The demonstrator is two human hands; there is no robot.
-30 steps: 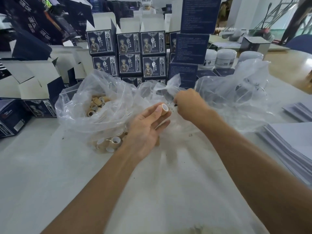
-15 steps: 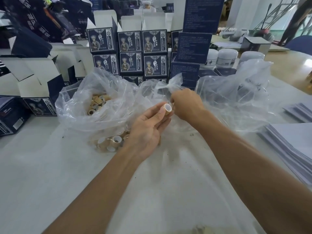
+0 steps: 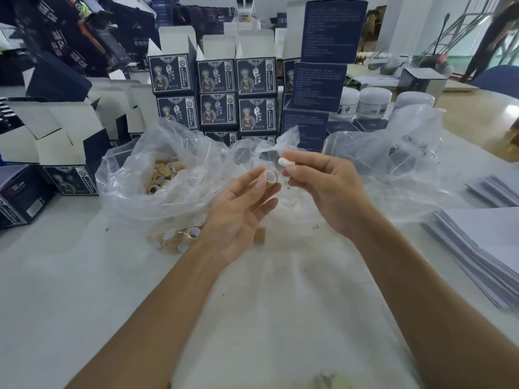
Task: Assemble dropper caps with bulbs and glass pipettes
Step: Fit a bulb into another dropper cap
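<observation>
My left hand (image 3: 241, 217) pinches a tan dropper cap (image 3: 270, 176) between thumb and fingertips, its white-lined opening facing up and right. My right hand (image 3: 327, 189) holds a small white rubber bulb (image 3: 285, 162) at its fingertips, just above and right of the cap, a short gap apart. A clear plastic bag (image 3: 168, 192) to the left holds several more tan caps (image 3: 164, 175). More caps (image 3: 179, 238) lie under the bag's edge beside my left wrist, and one cap (image 3: 259, 235) stands on the table between my hands. No glass pipette is visible.
A second crumpled clear bag (image 3: 393, 169) sits behind my right hand. Stacked dark blue printed boxes (image 3: 216, 94) and white jars (image 3: 373, 101) line the back. Open white cartons (image 3: 56, 141) stand at left, stacks of white sheets (image 3: 483, 248) at right. The table (image 3: 70, 290) has a white cover.
My right hand has come out of the bag toward me with a white bulb in its fingers. My left hand has raised the cap slightly toward it.
</observation>
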